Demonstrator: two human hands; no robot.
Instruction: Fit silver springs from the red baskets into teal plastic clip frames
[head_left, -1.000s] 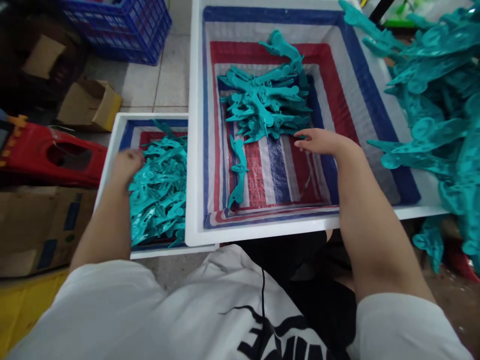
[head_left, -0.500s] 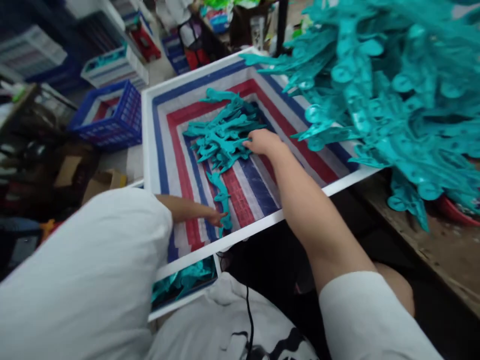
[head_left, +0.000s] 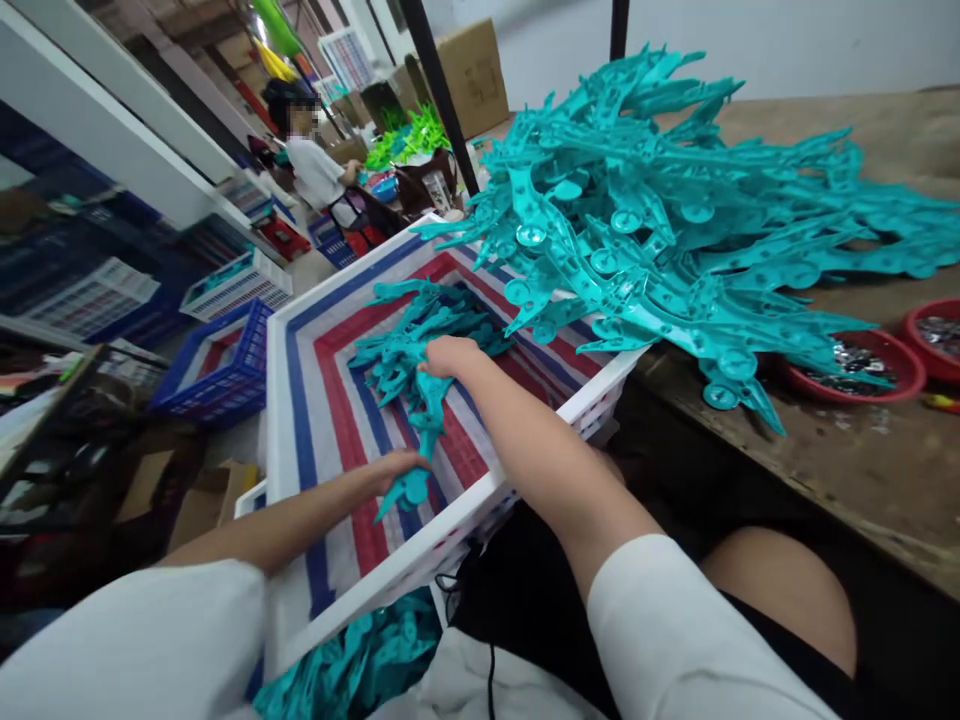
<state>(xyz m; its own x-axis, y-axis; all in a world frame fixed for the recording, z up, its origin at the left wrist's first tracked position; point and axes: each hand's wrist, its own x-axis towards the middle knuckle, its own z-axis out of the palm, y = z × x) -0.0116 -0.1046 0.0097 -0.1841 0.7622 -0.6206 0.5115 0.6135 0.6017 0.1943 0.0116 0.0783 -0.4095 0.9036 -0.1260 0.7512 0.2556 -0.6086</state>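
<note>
A long turquoise plastic part (head_left: 428,425) stretches between my two hands above the lined basket (head_left: 271,420). My right hand (head_left: 451,356) is closed at its far end, fingers curled downward. My left hand (head_left: 405,464) grips the near end, its fingertips partly hidden by the part. Beyond my right hand, a heap of similar turquoise parts (head_left: 390,345) lies on the red, white and blue striped lining. A much larger turquoise pile (head_left: 637,230) rests on the workbench to the right, some of it overhanging the basket's corner.
Red bowls of small metal pieces (head_left: 892,372) sit on the workbench (head_left: 847,470). Below the basket's near rim is another container of turquoise parts (head_left: 367,650). A blue crate (head_left: 217,365) stands at left. A person (head_left: 319,170) is farther back beside green parts.
My right hand has come back from the heap to the single part's far end. That part is now lifted between both hands. The view has tilted up, showing more of the bench.
</note>
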